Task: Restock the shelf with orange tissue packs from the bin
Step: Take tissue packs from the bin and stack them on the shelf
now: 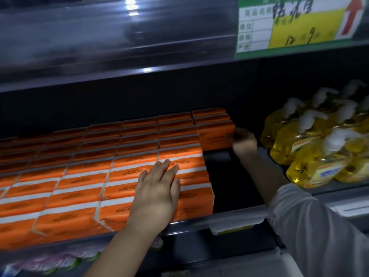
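Crowding right hand (244, 141) at rear orange pack (215, 134): yellow bottles (311, 152) alongside.

tissue packs (83, 188): were wrapped in smooth, faintly shiny plastic film.
shelf floor (229, 176): looked dark and matt where bare.
upper rail (119, 37): was clear glossy plastic, streaked with glare.
price label (299, 25): was printed paper.
bottles (311, 156) at the shelf's right edge: clear glossy plastic.
sleeve (319, 226): matt cloth.
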{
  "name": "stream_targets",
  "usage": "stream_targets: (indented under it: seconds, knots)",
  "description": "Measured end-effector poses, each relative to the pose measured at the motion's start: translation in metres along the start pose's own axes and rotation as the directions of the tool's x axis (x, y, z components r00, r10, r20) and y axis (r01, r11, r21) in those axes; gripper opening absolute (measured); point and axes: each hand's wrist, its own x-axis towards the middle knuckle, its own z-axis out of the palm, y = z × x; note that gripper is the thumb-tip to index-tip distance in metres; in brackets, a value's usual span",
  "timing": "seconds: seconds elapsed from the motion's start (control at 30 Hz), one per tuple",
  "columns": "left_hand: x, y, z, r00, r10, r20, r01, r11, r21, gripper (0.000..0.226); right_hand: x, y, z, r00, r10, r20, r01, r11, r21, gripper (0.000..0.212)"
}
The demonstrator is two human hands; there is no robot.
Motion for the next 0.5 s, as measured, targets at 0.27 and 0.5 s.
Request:
stream_targets:
  seconds: [0.27, 0.5]
  knots:
    - [0.002, 0.008, -0.022, 0.997, 0.015, 0.072, -0.024, 0.992, 0.126, 0.048, -0.043, -0.005, -0.042, 1.0, 0.018, 0.0, -0.018, 0.995, -0.095, 0.038]
    - [-0.02, 0.007, -0.074, 0.991, 0.134, 0.026, -0.135, 0.926, 0.352, 0.036, -0.122, -0.032, -0.088, 0.903, -0.367, 0.222, 0.427, 0.823, -0.374, 0.032]
